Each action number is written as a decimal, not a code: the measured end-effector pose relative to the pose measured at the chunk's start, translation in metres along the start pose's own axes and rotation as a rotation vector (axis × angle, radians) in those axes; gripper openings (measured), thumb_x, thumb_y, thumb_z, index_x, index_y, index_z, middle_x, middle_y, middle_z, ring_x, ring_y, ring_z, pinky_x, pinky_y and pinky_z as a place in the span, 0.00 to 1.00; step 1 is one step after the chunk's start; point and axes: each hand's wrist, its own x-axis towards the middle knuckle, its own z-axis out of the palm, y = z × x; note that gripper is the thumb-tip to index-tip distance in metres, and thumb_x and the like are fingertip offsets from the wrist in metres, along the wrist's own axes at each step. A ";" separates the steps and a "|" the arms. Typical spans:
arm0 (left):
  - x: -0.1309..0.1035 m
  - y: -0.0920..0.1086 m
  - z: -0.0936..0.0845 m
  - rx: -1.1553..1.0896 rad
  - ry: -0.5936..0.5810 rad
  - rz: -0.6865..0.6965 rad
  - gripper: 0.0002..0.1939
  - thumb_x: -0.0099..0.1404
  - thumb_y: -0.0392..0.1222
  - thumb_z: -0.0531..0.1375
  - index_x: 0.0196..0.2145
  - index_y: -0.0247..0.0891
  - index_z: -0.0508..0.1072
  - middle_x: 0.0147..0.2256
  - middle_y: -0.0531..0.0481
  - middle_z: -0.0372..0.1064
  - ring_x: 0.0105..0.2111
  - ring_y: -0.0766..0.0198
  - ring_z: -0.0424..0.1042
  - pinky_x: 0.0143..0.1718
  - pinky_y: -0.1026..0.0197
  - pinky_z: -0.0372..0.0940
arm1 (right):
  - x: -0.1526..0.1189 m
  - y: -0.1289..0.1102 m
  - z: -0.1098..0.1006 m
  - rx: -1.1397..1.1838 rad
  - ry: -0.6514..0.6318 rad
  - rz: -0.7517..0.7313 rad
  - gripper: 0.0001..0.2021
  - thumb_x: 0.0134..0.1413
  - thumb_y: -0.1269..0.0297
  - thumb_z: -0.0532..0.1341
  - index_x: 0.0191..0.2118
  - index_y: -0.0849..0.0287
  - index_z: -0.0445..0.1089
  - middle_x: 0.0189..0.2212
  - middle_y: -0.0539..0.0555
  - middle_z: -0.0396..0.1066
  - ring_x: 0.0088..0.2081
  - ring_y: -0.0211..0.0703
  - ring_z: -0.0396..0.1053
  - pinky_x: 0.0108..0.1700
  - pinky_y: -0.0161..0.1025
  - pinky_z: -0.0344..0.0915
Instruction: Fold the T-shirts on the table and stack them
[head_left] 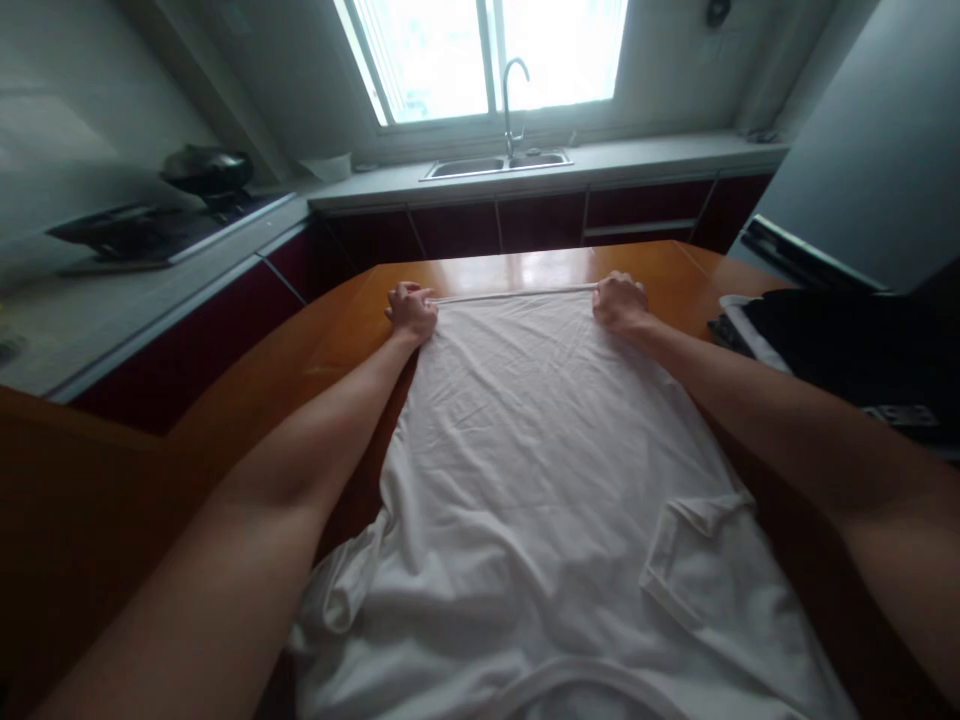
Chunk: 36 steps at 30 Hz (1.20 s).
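Note:
A white T-shirt (525, 430) lies spread on the wooden table, its neckline toward me and its hem at the far end. My left hand (412, 310) is closed on the far left corner of the hem. At the far right corner, my right hand (619, 301) grips the hem too. Between both hands the hem runs straight. Wrinkles cross the body of the shirt, and the two sleeves lie bunched near me, the right one folded inward.
The orange-brown wooden table (337, 350) reaches toward a counter with a sink (469, 168) and tap under a window. Dark folded clothes (862, 350) lie at the right. A stove (150, 230) with a pan (208, 172) stands at the left.

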 end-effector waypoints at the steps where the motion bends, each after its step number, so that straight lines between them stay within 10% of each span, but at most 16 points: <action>1: -0.003 0.003 -0.002 0.006 0.003 0.060 0.22 0.65 0.39 0.54 0.53 0.40 0.78 0.60 0.40 0.64 0.60 0.45 0.62 0.61 0.43 0.56 | -0.004 -0.002 0.000 -0.016 -0.058 -0.003 0.20 0.66 0.60 0.50 0.50 0.68 0.73 0.55 0.71 0.68 0.59 0.63 0.61 0.61 0.56 0.57; 5: -0.011 0.010 -0.008 0.095 -0.295 0.259 0.26 0.71 0.46 0.49 0.61 0.38 0.71 0.63 0.43 0.64 0.62 0.51 0.63 0.64 0.52 0.54 | -0.009 0.000 0.003 -0.018 -0.201 -0.023 0.30 0.69 0.51 0.44 0.65 0.67 0.60 0.68 0.69 0.54 0.68 0.60 0.51 0.67 0.60 0.48; 10: -0.008 0.008 -0.009 0.229 -0.575 0.210 0.39 0.72 0.65 0.41 0.72 0.40 0.49 0.73 0.44 0.37 0.72 0.46 0.37 0.68 0.35 0.37 | 0.005 0.005 0.008 -0.046 -0.283 -0.003 0.37 0.67 0.43 0.42 0.72 0.64 0.48 0.73 0.66 0.40 0.72 0.60 0.39 0.69 0.67 0.36; 16: 0.013 0.008 -0.002 0.201 -0.587 0.150 0.41 0.71 0.68 0.42 0.73 0.44 0.47 0.73 0.41 0.34 0.72 0.42 0.32 0.65 0.28 0.32 | 0.020 0.011 0.004 0.011 -0.287 -0.041 0.35 0.67 0.43 0.47 0.71 0.59 0.50 0.72 0.64 0.44 0.72 0.60 0.39 0.68 0.70 0.31; 20: 0.007 0.015 -0.012 0.026 -0.456 0.184 0.38 0.71 0.66 0.47 0.71 0.44 0.53 0.72 0.39 0.43 0.72 0.43 0.37 0.66 0.32 0.35 | 0.005 -0.002 -0.011 0.103 -0.069 -0.052 0.26 0.67 0.52 0.52 0.63 0.61 0.63 0.66 0.66 0.57 0.67 0.61 0.50 0.68 0.67 0.38; 26: -0.067 0.016 -0.095 -0.194 -0.407 0.477 0.31 0.64 0.63 0.58 0.56 0.41 0.75 0.55 0.43 0.72 0.57 0.51 0.69 0.61 0.53 0.59 | -0.109 -0.046 -0.079 0.186 0.023 -0.244 0.13 0.64 0.59 0.56 0.44 0.58 0.74 0.49 0.62 0.69 0.52 0.56 0.66 0.56 0.48 0.63; 31: -0.155 -0.009 -0.179 -0.142 -0.478 0.214 0.25 0.61 0.62 0.59 0.45 0.44 0.80 0.43 0.47 0.78 0.40 0.54 0.77 0.42 0.60 0.69 | -0.235 -0.040 -0.135 0.116 -0.225 -0.334 0.11 0.63 0.57 0.57 0.38 0.54 0.74 0.40 0.56 0.74 0.38 0.48 0.71 0.39 0.40 0.62; 36: -0.236 -0.022 -0.217 -0.052 -0.592 0.023 0.30 0.50 0.64 0.66 0.46 0.44 0.79 0.38 0.44 0.78 0.37 0.48 0.77 0.37 0.58 0.67 | -0.309 -0.013 -0.134 0.096 -0.235 -0.152 0.14 0.63 0.49 0.57 0.44 0.52 0.72 0.44 0.57 0.76 0.39 0.51 0.74 0.36 0.41 0.61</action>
